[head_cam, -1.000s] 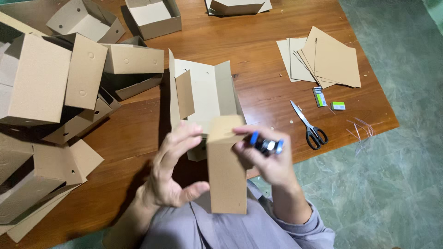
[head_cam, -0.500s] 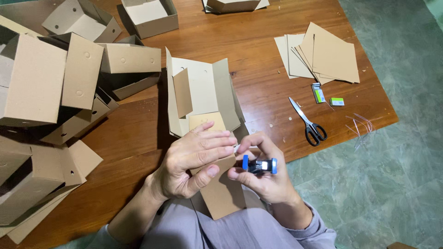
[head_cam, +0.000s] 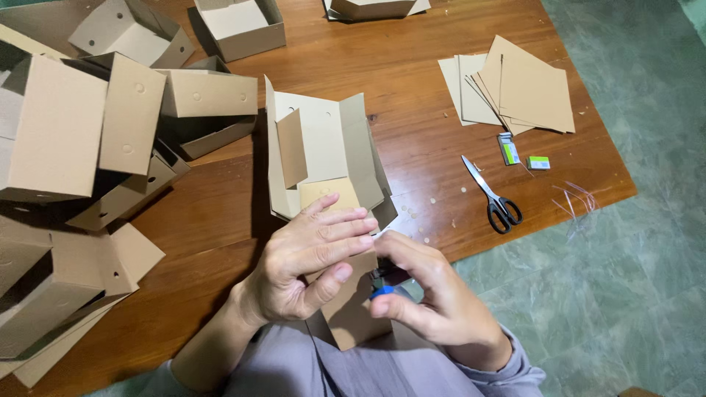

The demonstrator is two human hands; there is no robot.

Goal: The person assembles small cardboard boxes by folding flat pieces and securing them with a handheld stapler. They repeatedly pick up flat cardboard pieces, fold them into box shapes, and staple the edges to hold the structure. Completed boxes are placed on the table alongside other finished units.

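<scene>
A half-folded brown cardboard box (head_cam: 323, 154) stands at the near edge of the wooden table (head_cam: 397, 66), its near flap hanging toward me. My left hand (head_cam: 312, 257) lies flat over that flap, thumb underneath, pinching the cardboard. My right hand (head_cam: 426, 298) is closed around a small blue and black stapler (head_cam: 382, 287), pressed against the flap's right edge just below my left fingers. Most of the stapler is hidden by my fingers.
Folded cardboard boxes (head_cam: 81, 147) are stacked on the left; further boxes (head_cam: 239, 26) sit at the far edge. Flat cardboard sheets (head_cam: 515, 88), black-handled scissors (head_cam: 494, 197) and two small staple packs (head_cam: 507, 149) lie on the right. Green tiled floor (head_cam: 632, 279) lies beyond.
The flap was held up in front of me; it has been pushed down and my left hand now lies flat on it. My right hand has brought the stapler in against the flap's edge.
</scene>
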